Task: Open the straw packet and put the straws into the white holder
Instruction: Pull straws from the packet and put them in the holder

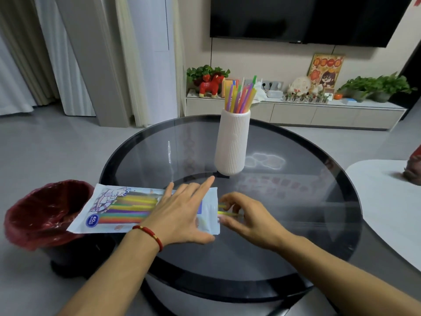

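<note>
a person is sitting at a round dark glass table (296,224). the straw packet (118,208) is lying flat on the near left part of the table, and its left end is sticking out over the table edge, above a bin with a red bag (43,215). the packet is showing bright stripes of yellow, purple, blue and red.

the left hand (182,213) is lying flat on the right half of the packet. its fingers are spread wide and stretched out, pressing down, not gripping anything. a red bracelet (149,233) is sitting on that wrist.

the right hand (248,215) is just beside the packet's open right end. its fingers are curled in and pinching thin yellow straws (224,213) that are poking out of the packet. the picture is a bit blurry there, so the number of straws is hard to tell.

the white holder (232,142) is standing upright on the table, farther back than the hands and well apart from the packet. it is a tall ribbed vase. many colored straws (240,96) are already standing in it and leaning out of the top.

behind the table, a big dark tv (296,17) is hanging on the wall, above a low shelf with a red toy horse (210,85) and green plants (373,87).
</note>
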The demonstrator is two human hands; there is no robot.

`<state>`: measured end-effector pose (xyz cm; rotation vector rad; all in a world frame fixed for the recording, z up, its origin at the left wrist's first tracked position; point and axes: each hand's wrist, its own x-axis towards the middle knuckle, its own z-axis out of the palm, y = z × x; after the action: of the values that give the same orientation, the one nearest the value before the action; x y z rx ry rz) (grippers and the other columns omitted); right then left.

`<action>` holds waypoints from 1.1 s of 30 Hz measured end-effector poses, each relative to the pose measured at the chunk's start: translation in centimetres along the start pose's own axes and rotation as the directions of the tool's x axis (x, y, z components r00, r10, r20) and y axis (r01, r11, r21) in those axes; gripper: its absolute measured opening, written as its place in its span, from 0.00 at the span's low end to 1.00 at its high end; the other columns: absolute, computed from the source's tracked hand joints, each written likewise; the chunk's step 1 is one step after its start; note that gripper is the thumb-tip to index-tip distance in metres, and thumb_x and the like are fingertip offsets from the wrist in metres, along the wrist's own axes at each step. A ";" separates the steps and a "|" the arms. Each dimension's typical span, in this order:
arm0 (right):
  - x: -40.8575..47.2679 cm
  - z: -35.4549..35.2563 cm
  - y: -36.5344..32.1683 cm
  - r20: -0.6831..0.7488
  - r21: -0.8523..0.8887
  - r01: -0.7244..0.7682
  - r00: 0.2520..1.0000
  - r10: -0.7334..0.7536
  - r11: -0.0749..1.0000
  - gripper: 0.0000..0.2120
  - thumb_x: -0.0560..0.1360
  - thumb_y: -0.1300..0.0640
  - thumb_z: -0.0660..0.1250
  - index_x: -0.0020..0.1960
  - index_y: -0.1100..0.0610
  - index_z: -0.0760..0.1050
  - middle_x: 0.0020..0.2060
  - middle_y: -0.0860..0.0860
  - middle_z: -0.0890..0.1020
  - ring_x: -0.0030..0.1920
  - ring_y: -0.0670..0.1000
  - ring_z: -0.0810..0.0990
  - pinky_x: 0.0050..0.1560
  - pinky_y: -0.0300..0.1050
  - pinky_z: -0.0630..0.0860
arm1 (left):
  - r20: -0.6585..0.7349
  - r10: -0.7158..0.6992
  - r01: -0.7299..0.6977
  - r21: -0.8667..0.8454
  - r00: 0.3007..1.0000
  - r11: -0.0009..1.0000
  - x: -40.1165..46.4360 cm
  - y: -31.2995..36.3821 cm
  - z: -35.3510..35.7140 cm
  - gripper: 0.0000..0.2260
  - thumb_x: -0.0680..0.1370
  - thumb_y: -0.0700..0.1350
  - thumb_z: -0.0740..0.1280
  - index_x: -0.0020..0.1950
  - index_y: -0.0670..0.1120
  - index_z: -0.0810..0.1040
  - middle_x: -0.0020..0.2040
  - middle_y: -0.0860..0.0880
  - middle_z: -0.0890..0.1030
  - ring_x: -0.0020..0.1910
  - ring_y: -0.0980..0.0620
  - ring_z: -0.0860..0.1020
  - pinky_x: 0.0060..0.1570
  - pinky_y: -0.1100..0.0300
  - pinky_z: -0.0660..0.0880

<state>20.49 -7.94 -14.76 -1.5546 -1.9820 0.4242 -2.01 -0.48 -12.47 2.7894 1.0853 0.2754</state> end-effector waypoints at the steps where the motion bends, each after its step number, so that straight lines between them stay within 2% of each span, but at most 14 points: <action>1: 0.1 0.4 -0.2 -0.035 0.055 -0.013 0.999 0.015 0.998 0.10 0.81 0.50 0.68 0.62 0.49 0.77 0.52 0.44 0.82 0.47 0.44 0.79 0.48 0.37 0.75 | -0.011 0.013 -0.013 0.008 1.000 1.000 0.0 0.1 0.0 0.57 0.61 0.73 0.67 0.79 0.59 0.35 0.71 0.55 0.66 0.71 0.51 0.64 0.75 0.38 0.53; 3: 0.5 0.9 -0.4 -0.056 0.120 -0.046 0.997 0.053 0.992 0.08 0.84 0.53 0.63 0.60 0.49 0.79 0.50 0.47 0.80 0.44 0.46 0.80 0.47 0.38 0.76 | -0.040 0.049 -0.047 0.043 0.998 0.998 0.0 0.4 0.1 0.57 0.62 0.72 0.68 0.79 0.58 0.36 0.70 0.56 0.66 0.71 0.52 0.65 0.75 0.39 0.54; 6: 0.9 1.6 -0.7 -0.036 0.103 -0.021 0.999 0.025 0.994 0.10 0.81 0.52 0.69 0.61 0.51 0.81 0.48 0.46 0.76 0.41 0.45 0.78 0.44 0.34 0.74 | -0.072 0.074 -0.070 0.055 0.995 0.996 0.1 0.7 0.1 0.56 0.63 0.70 0.69 0.80 0.57 0.37 0.69 0.55 0.67 0.69 0.51 0.66 0.75 0.43 0.56; 10: 0.7 2.5 -0.7 -0.124 0.221 0.026 0.992 0.002 0.975 0.08 0.75 0.56 0.78 0.55 0.53 0.87 0.42 0.37 0.85 0.42 0.37 0.84 0.42 0.28 0.75 | -0.093 0.090 -0.088 0.024 0.992 0.996 0.1 0.7 0.2 0.56 0.64 0.71 0.69 0.80 0.55 0.39 0.68 0.53 0.69 0.67 0.51 0.68 0.73 0.47 0.60; 13: 0.9 2.9 -0.5 -0.101 0.209 -0.002 0.995 0.023 0.978 0.04 0.75 0.57 0.79 0.49 0.55 0.89 0.33 0.28 0.83 0.38 0.35 0.84 0.38 0.27 0.75 | -0.101 0.074 -0.075 -0.008 0.992 0.997 0.2 0.6 0.3 0.55 0.64 0.71 0.69 0.80 0.56 0.40 0.65 0.53 0.70 0.63 0.51 0.70 0.71 0.49 0.63; 15: 1.1 2.2 -0.3 -0.096 0.215 -0.005 0.995 0.026 0.977 0.04 0.75 0.56 0.79 0.49 0.54 0.89 0.35 0.34 0.87 0.41 0.36 0.87 0.37 0.30 0.77 | -0.102 0.068 -0.071 -0.022 0.992 0.997 0.2 0.5 0.5 0.55 0.64 0.71 0.69 0.80 0.57 0.41 0.64 0.54 0.70 0.61 0.52 0.70 0.69 0.50 0.66; 17: 1.3 1.0 0.2 -0.094 0.234 -0.045 0.993 0.068 0.971 0.06 0.75 0.55 0.78 0.52 0.53 0.89 0.42 0.43 0.90 0.45 0.38 0.88 0.42 0.35 0.82 | -0.110 0.066 -0.068 -0.022 0.992 0.997 0.2 0.2 0.5 0.55 0.64 0.72 0.69 0.80 0.57 0.41 0.64 0.54 0.70 0.61 0.52 0.69 0.68 0.52 0.66; 18: 1.2 0.2 0.5 -0.082 0.231 -0.084 0.991 0.105 0.969 0.08 0.75 0.54 0.79 0.53 0.52 0.89 0.43 0.44 0.91 0.45 0.39 0.88 0.45 0.37 0.83 | -0.116 0.064 -0.067 -0.020 0.991 0.998 0.1 0.0 0.5 0.55 0.63 0.72 0.69 0.80 0.57 0.41 0.64 0.54 0.70 0.60 0.52 0.69 0.68 0.52 0.66; 21: 0.5 -1.8 2.1 -0.057 0.097 -0.153 0.986 0.159 0.983 0.05 0.75 0.55 0.79 0.50 0.50 0.89 0.38 0.45 0.88 0.37 0.41 0.83 0.41 0.40 0.79 | -0.124 0.056 -0.057 0.001 0.991 0.998 -0.1 -0.6 0.5 0.56 0.63 0.72 0.68 0.80 0.56 0.41 0.64 0.54 0.70 0.60 0.51 0.69 0.67 0.52 0.66; 23: -0.1 -2.9 2.9 -0.037 0.027 -0.159 0.986 0.160 0.987 0.06 0.74 0.56 0.78 0.51 0.49 0.87 0.39 0.46 0.87 0.36 0.43 0.80 0.41 0.41 0.78 | -0.110 0.055 -0.055 0.004 0.992 0.998 -0.2 -0.7 0.5 0.56 0.63 0.72 0.68 0.80 0.57 0.40 0.66 0.54 0.69 0.61 0.51 0.69 0.68 0.54 0.64; 26: -0.7 -3.3 2.7 0.046 -0.075 -0.139 0.989 0.143 0.987 0.21 0.72 0.43 0.78 0.63 0.47 0.82 0.52 0.44 0.85 0.44 0.44 0.81 0.49 0.43 0.80 | -0.105 0.065 -0.067 -0.020 0.992 0.998 -0.1 -0.3 0.5 0.56 0.63 0.72 0.68 0.80 0.57 0.39 0.68 0.53 0.68 0.62 0.51 0.68 0.69 0.55 0.62; 28: -0.5 -2.6 2.0 0.070 -0.172 -0.084 0.993 0.097 0.981 0.26 0.74 0.34 0.71 0.67 0.46 0.78 0.56 0.44 0.83 0.50 0.45 0.81 0.51 0.46 0.81 | -0.097 0.072 -0.077 -0.045 0.993 0.996 0.0 0.2 0.5 0.56 0.63 0.71 0.69 0.80 0.57 0.39 0.69 0.53 0.68 0.63 0.51 0.67 0.69 0.55 0.62; 30: -0.1 -1.4 1.1 0.073 -0.258 -0.064 0.994 0.085 0.964 0.26 0.76 0.31 0.66 0.65 0.47 0.77 0.56 0.44 0.82 0.51 0.47 0.82 0.49 0.49 0.82 | -0.098 0.074 -0.081 -0.075 0.992 0.994 0.1 0.6 0.5 0.56 0.64 0.71 0.70 0.80 0.57 0.39 0.69 0.52 0.68 0.64 0.52 0.68 0.69 0.55 0.62; 33: 0.6 0.0 0.3 0.055 -0.365 -0.082 0.993 0.109 0.928 0.20 0.81 0.35 0.62 0.57 0.51 0.75 0.52 0.46 0.81 0.47 0.54 0.81 0.43 0.52 0.79 | -0.084 0.059 -0.069 -0.118 0.995 0.991 0.1 0.9 0.5 0.56 0.64 0.71 0.71 0.80 0.59 0.39 0.67 0.53 0.69 0.62 0.53 0.68 0.68 0.54 0.65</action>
<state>20.64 -7.25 -14.81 -1.8904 -2.1369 0.1581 -1.22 -1.14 -12.79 2.7293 0.9623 0.4492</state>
